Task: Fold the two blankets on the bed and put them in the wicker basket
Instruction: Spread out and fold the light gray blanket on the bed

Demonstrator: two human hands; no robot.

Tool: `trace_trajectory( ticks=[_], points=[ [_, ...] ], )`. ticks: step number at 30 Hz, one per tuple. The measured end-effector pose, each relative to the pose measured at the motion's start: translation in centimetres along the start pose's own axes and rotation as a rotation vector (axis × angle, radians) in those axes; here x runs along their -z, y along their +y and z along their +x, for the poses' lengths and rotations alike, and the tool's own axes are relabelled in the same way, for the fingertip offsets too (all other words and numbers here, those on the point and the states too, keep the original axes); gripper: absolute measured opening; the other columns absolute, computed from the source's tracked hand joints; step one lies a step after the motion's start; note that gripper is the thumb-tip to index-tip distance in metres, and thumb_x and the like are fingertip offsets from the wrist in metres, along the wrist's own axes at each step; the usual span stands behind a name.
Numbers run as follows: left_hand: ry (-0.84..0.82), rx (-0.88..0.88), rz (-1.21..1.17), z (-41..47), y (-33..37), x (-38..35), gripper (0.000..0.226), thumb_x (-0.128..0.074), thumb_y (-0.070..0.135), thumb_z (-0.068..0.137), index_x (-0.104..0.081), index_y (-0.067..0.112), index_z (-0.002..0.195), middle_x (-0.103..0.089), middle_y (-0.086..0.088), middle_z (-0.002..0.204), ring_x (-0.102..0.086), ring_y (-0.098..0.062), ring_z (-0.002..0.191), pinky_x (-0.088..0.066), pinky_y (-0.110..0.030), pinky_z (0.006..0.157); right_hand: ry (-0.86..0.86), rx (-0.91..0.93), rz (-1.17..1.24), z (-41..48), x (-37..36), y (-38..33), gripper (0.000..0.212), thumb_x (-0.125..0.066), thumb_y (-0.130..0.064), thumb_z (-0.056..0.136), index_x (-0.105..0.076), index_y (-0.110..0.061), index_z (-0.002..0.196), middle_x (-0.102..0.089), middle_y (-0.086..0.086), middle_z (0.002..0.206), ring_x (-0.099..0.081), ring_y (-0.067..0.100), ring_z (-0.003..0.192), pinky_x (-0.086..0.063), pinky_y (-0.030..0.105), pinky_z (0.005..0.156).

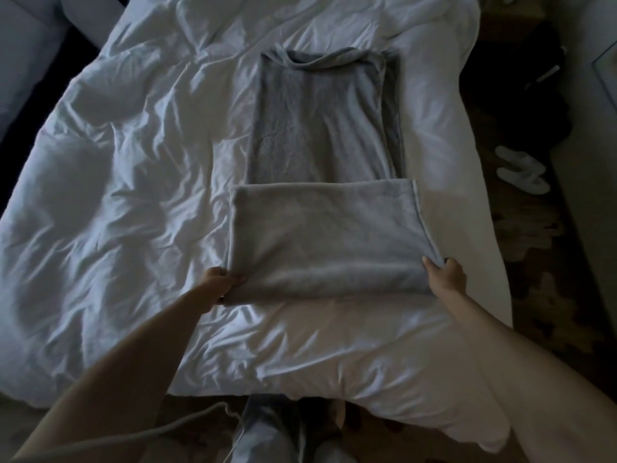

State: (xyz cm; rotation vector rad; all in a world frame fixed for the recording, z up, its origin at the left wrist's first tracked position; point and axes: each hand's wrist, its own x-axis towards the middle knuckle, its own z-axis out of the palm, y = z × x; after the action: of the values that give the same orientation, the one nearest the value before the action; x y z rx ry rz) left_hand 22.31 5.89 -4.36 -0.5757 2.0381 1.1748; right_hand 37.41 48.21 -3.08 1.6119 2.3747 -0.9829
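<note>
A grey blanket (325,135) lies in a long narrow strip on the white bed, running away from me. Its near end (327,235) is doubled over on top of the strip. My left hand (222,282) grips the near left corner of that doubled part. My right hand (445,272) pinches the near right corner. Only one blanket shows. No wicker basket is in view.
The crumpled white duvet (117,195) covers the bed. The bed's right edge borders a dark patterned floor, where a pair of white slippers (521,170) lies. A dark heap (527,95) sits at the far right. A white cable (160,432) trails near my legs.
</note>
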Motion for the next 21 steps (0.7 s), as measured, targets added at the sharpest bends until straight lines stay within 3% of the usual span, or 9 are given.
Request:
trace_trajectory(
  ticks=[3,6,8,10,13,17,19,21],
  points=[
    [-0.091,-0.014,0.091,-0.2,-0.7,0.0,0.012,-0.062,0.007,0.091,-0.054,0.006,0.083,-0.052,-0.011,0.073,-0.052,-0.019,0.054,-0.043,-0.018,0.037,-0.123,-0.136,0.006,-0.2,-0.3,1.3,0.069,-0.062,-0.046,0.089,-0.052,0.01,0.128,-0.054,0.03,0.131,-0.053,0.043,0.119,-0.044,0.042,0.098],
    [-0.182,-0.01,0.195,-0.4,-1.5,0.4,0.019,-0.055,0.005,0.095,-0.055,0.0,0.077,-0.048,-0.011,0.064,-0.047,-0.008,0.031,-0.033,-0.014,0.029,-0.03,-0.172,0.053,-0.6,0.0,2.3,0.068,-0.065,-0.05,0.085,-0.057,0.006,0.122,-0.058,0.027,0.127,-0.056,0.042,0.115,-0.045,0.04,0.093],
    [-0.154,-0.026,0.301,-0.5,-2.0,1.0,0.02,-0.057,0.011,0.095,-0.057,0.001,0.078,-0.047,-0.008,0.061,-0.043,-0.003,0.028,-0.031,-0.013,0.031,-0.004,-0.187,0.067,-1.0,0.2,3.1,0.068,-0.067,-0.053,0.083,-0.059,0.005,0.118,-0.059,0.026,0.124,-0.056,0.042,0.112,-0.046,0.041,0.091],
    [-0.127,-0.051,0.393,-0.4,-2.9,1.5,0.02,-0.061,0.015,0.094,-0.064,-0.004,0.088,-0.055,-0.009,0.068,-0.049,-0.009,0.043,-0.038,-0.015,0.044,-0.088,-0.223,0.037,-1.7,0.1,3.7,0.067,-0.068,-0.051,0.082,-0.06,0.006,0.117,-0.06,0.026,0.122,-0.058,0.041,0.111,-0.047,0.041,0.091],
    [-0.021,-0.114,0.484,-0.5,-3.6,2.1,0.03,-0.061,0.017,0.093,-0.064,-0.011,0.104,-0.058,-0.016,0.086,-0.053,-0.026,0.074,-0.041,-0.029,0.067,-0.17,-0.189,0.037,-2.7,0.1,3.7,0.054,-0.07,-0.041,0.084,-0.063,0.004,0.113,-0.064,0.024,0.116,-0.061,0.038,0.104,-0.051,0.042,0.088],
    [0.041,-0.183,0.649,-1.9,-1.8,2.3,0.034,-0.055,0.02,0.093,-0.053,0.0,0.121,-0.064,-0.019,0.101,-0.06,-0.025,0.072,-0.046,-0.031,0.062,-0.148,-0.099,-0.005,-3.9,1.3,1.9,0.051,-0.068,-0.03,0.084,-0.055,-0.003,0.125,-0.06,0.021,0.123,-0.059,0.038,0.111,-0.049,0.042,0.094],
    [0.043,-0.196,0.736,-2.1,-0.6,2.1,0.05,-0.055,0.025,0.094,-0.039,0.0,0.136,-0.059,-0.025,0.12,-0.062,-0.036,0.097,-0.046,-0.035,0.076,-0.111,-0.042,-0.086,-4.3,2.0,0.9,0.056,-0.067,-0.029,0.083,-0.049,-0.003,0.129,-0.053,0.023,0.128,-0.053,0.04,0.117,-0.045,0.043,0.097],
    [0.061,-0.242,0.759,-1.8,0.5,1.9,0.057,-0.058,0.02,0.093,-0.033,-0.003,0.139,-0.05,-0.028,0.133,-0.053,-0.04,0.119,-0.042,-0.037,0.09,-0.046,0.043,-0.148,-4.2,2.7,-0.1,0.055,-0.066,-0.028,0.084,-0.048,-0.004,0.13,-0.05,0.024,0.129,-0.049,0.04,0.119,-0.044,0.044,0.098]
  ],
)
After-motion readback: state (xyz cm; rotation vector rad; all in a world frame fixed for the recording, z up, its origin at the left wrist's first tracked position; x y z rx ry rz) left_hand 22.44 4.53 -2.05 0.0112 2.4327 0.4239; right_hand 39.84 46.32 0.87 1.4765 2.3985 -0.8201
